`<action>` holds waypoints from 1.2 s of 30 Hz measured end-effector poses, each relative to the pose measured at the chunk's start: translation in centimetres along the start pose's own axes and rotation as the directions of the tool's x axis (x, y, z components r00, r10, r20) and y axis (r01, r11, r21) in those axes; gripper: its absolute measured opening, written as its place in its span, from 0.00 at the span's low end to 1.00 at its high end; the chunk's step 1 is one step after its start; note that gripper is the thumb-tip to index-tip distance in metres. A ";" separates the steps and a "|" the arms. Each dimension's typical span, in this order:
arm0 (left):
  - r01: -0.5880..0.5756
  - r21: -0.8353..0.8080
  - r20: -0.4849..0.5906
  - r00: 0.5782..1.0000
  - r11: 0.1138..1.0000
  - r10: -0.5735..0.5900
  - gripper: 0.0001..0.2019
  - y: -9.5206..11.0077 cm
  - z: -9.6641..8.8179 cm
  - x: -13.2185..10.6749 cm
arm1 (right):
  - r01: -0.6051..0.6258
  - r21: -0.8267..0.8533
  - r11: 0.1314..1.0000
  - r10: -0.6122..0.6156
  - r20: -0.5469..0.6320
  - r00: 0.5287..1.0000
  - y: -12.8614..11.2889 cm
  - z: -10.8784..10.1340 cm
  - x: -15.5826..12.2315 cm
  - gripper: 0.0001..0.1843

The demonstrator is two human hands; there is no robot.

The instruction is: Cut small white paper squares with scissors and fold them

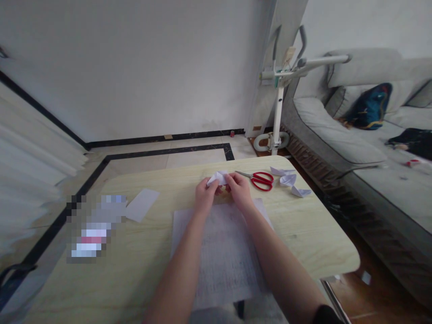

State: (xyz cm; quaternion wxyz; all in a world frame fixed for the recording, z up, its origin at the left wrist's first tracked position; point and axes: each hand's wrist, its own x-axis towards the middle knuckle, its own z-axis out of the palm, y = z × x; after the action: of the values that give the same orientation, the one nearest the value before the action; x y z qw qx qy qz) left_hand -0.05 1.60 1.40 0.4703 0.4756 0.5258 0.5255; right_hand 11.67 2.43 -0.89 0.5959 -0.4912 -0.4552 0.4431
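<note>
Both my hands meet over the far middle of a light wooden table (303, 234). My left hand (203, 194) and my right hand (240, 186) pinch a small folded piece of white paper (218, 177) between their fingers, just above the tabletop. Beneath my forearms lies a large white printed sheet (222, 252). Red-handled scissors (261, 180) lie right of my right hand, blades pointing left. Three small folded paper pieces (290, 181) lie beyond the scissors near the table's right edge.
A white paper strip (141, 204) lies left of my hands beside a blurred-out patch. A grey sofa (354, 144) with a blue cushion (369, 108) stands right. A white stand (278, 103) rises behind the table by the wall.
</note>
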 end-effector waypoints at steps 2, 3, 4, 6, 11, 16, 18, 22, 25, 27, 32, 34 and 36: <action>-0.004 0.005 0.015 1.000 1.000 0.004 0.11 0.2 0.0 -0.1 | 0.007 0.002 1.000 -0.007 -0.008 1.000 -0.1 0.0 -0.1 0.16; -0.005 0.012 0.024 1.000 1.000 0.004 0.10 0.4 0.0 -0.1 | 0.011 -0.001 1.000 -0.011 -0.014 1.000 -0.2 0.0 -0.1 0.16; -0.003 0.021 0.034 0.999 1.000 0.002 0.10 0.5 0.1 -0.2 | 0.013 -0.005 1.000 -0.013 -0.021 1.000 -0.3 0.0 -0.1 0.17; 0.000 0.040 0.040 0.999 0.999 -0.002 0.10 0.6 0.1 -0.2 | 0.018 -0.013 1.000 -0.018 -0.028 0.999 -0.4 0.0 -0.1 0.17; -0.004 0.068 0.036 0.999 0.998 0.002 0.11 0.3 0.0 -0.1 | 0.055 -0.080 0.995 -0.055 0.001 0.999 0.0 0.1 0.0 0.15; -0.061 0.086 0.040 0.998 0.994 0.058 0.12 0.2 -0.1 -0.1 | 0.049 -0.120 0.992 -0.050 -0.013 0.999 0.2 -0.1 0.1 0.17; -0.066 0.102 0.038 0.997 0.993 0.062 0.12 0.3 -0.1 -0.1 | 0.053 -0.120 0.991 -0.054 -0.005 0.999 0.1 -0.1 0.1 0.17; -0.091 0.133 0.020 0.996 0.987 0.089 0.11 0.0 -0.1 0.0 | 0.047 -0.134 0.990 -0.046 0.012 0.999 -0.1 0.0 0.0 0.17; -0.108 0.148 0.025 0.994 0.983 0.106 0.12 -0.3 -0.2 0.1 | 0.043 -0.144 0.989 -0.042 0.012 0.999 -0.1 -0.1 -0.1 0.17; -0.106 0.146 0.024 0.994 0.984 0.103 0.12 -0.3 -0.2 0.1 | 0.042 -0.151 0.988 -0.041 0.010 0.999 0.0 -0.1 0.0 0.18; -0.091 0.129 0.025 0.996 0.987 0.089 0.12 0.0 -0.1 0.0 | 0.053 -0.152 0.987 -0.050 0.020 0.999 0.3 -0.4 0.1 0.19; -0.092 0.134 0.028 0.996 0.987 0.089 0.12 0.1 -0.1 0.0 | 0.044 -0.130 0.990 -0.041 0.025 0.999 0.4 -0.4 0.1 0.19; -0.098 0.148 0.036 0.995 0.984 0.093 0.13 0.1 -0.1 0.0 | 0.037 -0.110 0.993 -0.034 0.031 0.999 0.4 -0.4 0.1 0.19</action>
State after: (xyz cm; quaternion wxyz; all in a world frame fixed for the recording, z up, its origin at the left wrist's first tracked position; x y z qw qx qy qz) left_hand -0.17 1.60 1.54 0.4150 0.5417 0.5336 0.4996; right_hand 12.04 2.48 -1.30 0.5688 -0.5089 -0.4965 0.4135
